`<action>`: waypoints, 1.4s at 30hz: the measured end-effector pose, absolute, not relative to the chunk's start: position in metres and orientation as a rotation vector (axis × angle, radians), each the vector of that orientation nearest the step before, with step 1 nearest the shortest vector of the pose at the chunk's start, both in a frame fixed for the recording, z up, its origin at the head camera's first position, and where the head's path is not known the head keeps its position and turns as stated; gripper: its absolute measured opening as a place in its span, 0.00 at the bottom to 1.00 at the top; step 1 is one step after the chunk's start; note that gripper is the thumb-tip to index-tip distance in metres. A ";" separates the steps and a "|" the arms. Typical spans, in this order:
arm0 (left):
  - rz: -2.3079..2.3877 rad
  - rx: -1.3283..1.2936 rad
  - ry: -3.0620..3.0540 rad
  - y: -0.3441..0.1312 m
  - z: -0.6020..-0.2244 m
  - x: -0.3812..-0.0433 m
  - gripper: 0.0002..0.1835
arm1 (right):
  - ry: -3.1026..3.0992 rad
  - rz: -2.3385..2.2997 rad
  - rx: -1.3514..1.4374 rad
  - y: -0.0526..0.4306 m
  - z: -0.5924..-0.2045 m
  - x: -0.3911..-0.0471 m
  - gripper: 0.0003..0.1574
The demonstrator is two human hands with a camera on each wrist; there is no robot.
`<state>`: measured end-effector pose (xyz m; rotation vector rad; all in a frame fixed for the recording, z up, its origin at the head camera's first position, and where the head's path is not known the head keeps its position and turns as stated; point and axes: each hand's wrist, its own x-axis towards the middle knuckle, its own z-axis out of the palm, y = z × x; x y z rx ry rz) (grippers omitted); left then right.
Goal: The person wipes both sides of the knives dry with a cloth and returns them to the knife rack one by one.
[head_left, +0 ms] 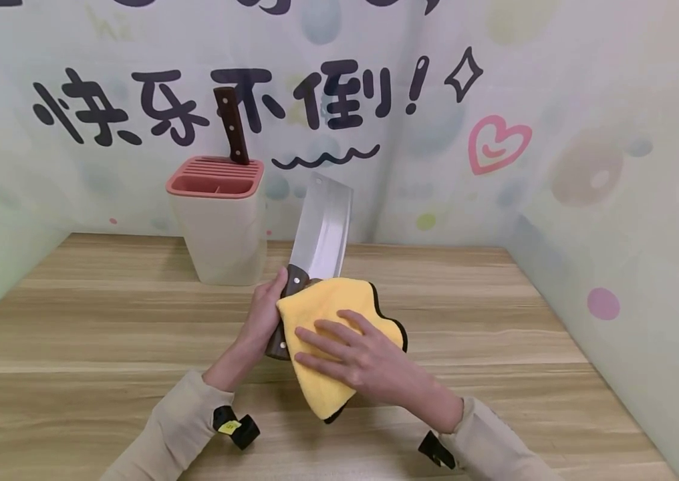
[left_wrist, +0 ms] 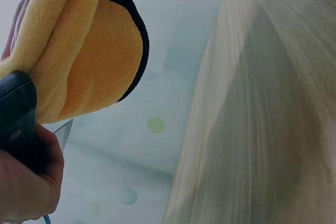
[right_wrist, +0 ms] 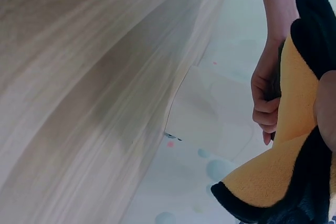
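My left hand (head_left: 261, 310) grips a cleaver (head_left: 321, 224) by its dark riveted handle (head_left: 277, 344), the broad blade pointing up and away above the table. A yellow cloth (head_left: 339, 294) with black edging covers part of the handle and the lower blade. My right hand (head_left: 363, 357) holds this cloth against the cleaver, fingers spread across its top. In the right wrist view, part of that hand (right_wrist: 326, 111) shows between the cloth's folds; its thumb tip is hidden. The left wrist view has the left hand (left_wrist: 26, 187) curled round the handle (left_wrist: 16, 114) beneath the cloth.
A white knife block (head_left: 219, 234) with a slotted pink top stands at the back left of the wooden table (head_left: 105, 321). One brown-handled knife (head_left: 231, 127) is upright in it. Behind the table is a printed wall (head_left: 424, 160), close beyond the blade tip.
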<state>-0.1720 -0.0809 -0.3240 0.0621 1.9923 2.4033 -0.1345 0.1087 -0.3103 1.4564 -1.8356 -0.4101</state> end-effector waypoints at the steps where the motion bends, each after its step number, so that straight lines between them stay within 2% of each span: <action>1: 2.392 0.057 2.009 -0.081 -0.324 -0.172 0.29 | -1.841 -0.413 1.448 0.109 -0.310 -0.135 0.31; 15: 2.283 0.001 2.105 -0.077 -0.323 -0.171 0.27 | -2.013 -0.254 1.333 0.106 -0.304 -0.144 0.33; 22: 2.282 0.017 2.111 -0.076 -0.325 -0.170 0.28 | -2.037 -0.209 1.288 0.104 -0.301 -0.148 0.29; 30: 2.248 0.035 2.163 -0.075 -0.325 -0.169 0.27 | -2.124 -0.217 1.193 0.101 -0.297 -0.150 0.31; 35: 2.225 0.085 2.178 -0.074 -0.326 -0.168 0.26 | -2.162 -0.190 1.122 0.099 -0.296 -0.151 0.28; 42: 2.211 0.088 2.165 -0.073 -0.325 -0.167 0.27 | -2.170 -0.160 1.128 0.098 -0.295 -0.151 0.28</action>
